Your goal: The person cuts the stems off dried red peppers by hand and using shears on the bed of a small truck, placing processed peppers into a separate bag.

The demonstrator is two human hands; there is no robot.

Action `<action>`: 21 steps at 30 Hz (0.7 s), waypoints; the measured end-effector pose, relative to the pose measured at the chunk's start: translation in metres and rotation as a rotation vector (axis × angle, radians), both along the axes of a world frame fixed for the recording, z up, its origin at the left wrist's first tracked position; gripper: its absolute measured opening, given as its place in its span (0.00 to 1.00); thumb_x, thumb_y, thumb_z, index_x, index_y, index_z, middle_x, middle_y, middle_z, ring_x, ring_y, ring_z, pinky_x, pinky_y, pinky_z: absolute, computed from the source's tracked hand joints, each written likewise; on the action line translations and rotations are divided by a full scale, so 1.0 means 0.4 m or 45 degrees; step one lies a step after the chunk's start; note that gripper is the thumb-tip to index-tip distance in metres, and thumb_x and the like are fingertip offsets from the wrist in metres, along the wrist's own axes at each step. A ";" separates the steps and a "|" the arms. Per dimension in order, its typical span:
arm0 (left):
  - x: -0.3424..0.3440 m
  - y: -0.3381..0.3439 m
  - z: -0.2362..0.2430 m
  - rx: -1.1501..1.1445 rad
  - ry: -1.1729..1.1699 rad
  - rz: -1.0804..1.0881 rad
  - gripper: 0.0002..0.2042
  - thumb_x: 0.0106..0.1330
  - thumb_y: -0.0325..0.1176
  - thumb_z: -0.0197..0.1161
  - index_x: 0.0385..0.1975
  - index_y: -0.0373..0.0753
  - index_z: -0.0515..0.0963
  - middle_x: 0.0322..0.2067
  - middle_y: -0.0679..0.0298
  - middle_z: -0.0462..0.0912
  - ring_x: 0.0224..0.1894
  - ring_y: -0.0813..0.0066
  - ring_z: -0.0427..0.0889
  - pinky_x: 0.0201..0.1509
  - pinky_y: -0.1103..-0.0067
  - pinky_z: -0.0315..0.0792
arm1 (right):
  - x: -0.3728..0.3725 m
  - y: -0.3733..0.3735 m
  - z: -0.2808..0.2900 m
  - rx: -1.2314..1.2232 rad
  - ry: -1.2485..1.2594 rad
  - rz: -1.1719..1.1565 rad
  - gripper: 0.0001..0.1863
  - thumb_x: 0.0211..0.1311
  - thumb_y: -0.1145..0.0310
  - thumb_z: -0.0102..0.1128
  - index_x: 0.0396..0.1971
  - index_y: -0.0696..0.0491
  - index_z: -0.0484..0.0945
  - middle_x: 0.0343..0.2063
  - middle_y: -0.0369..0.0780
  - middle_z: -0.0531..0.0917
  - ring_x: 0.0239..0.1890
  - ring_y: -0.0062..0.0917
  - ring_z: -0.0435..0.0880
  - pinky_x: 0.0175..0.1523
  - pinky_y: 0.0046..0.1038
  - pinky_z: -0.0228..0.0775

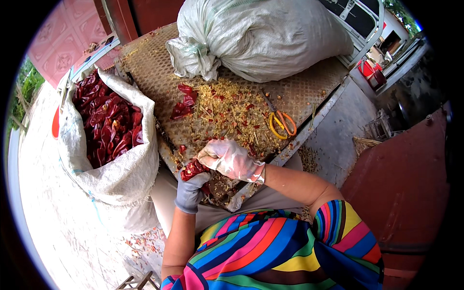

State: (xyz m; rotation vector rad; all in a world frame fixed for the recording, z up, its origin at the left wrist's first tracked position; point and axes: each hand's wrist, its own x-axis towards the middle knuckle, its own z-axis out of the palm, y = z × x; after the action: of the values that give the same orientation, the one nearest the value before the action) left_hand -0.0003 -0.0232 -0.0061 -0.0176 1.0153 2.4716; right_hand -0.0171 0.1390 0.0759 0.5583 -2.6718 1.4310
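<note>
A dried red chili pepper (194, 169), opened so that pale seeds show inside, is gripped in my left hand (189, 190), which wears a grey glove. My right hand (229, 157), in a white and pink patterned glove, is closed with its fingertips at the pepper's upper edge. Both hands are over the near edge of a rusty metal platform (150, 53). Loose yellow seeds (224, 104) and stem bits cover its middle. Red pepper pieces (184, 104) lie among them. Scissors (278, 118) with yellow and orange handles rest to the right.
A white woven sack (121, 191), full of dried red peppers (108, 121), stands open at the left. A large tied white sack (270, 36) lies across the platform's far side. A reddish-brown metal panel (401, 179) slants at the right.
</note>
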 end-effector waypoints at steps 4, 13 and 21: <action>-0.009 0.005 -0.021 -0.008 0.133 0.009 0.13 0.47 0.21 0.63 0.36 0.33 0.77 0.31 0.64 0.80 0.34 0.74 0.78 0.41 0.80 0.71 | -0.030 0.008 -0.066 -0.782 -0.513 0.114 0.12 0.58 0.67 0.56 0.34 0.62 0.78 0.32 0.43 0.82 0.38 0.32 0.81 0.49 0.30 0.71; -0.026 -0.020 -0.009 -0.029 0.199 0.107 0.18 0.47 0.23 0.61 0.42 0.32 0.72 0.29 0.63 0.77 0.31 0.75 0.74 0.38 0.81 0.68 | -0.049 0.152 0.032 0.768 -0.010 -0.075 0.19 0.56 0.53 0.58 0.43 0.49 0.78 0.37 0.42 0.82 0.41 0.35 0.81 0.45 0.33 0.72; -0.034 -0.016 0.014 0.107 0.283 0.074 0.15 0.48 0.22 0.58 0.38 0.35 0.70 0.29 0.62 0.75 0.31 0.75 0.72 0.37 0.80 0.67 | -0.055 0.445 -0.018 1.252 -0.360 -0.743 0.21 0.49 0.54 0.63 0.36 0.56 0.76 0.35 0.46 0.81 0.39 0.40 0.81 0.43 0.38 0.72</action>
State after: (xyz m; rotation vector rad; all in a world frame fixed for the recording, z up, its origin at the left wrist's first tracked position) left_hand -0.0140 -0.0294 -0.0005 0.2634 1.0113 2.6108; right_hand -0.0389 0.3170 0.0685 -0.4399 -3.2057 -0.0001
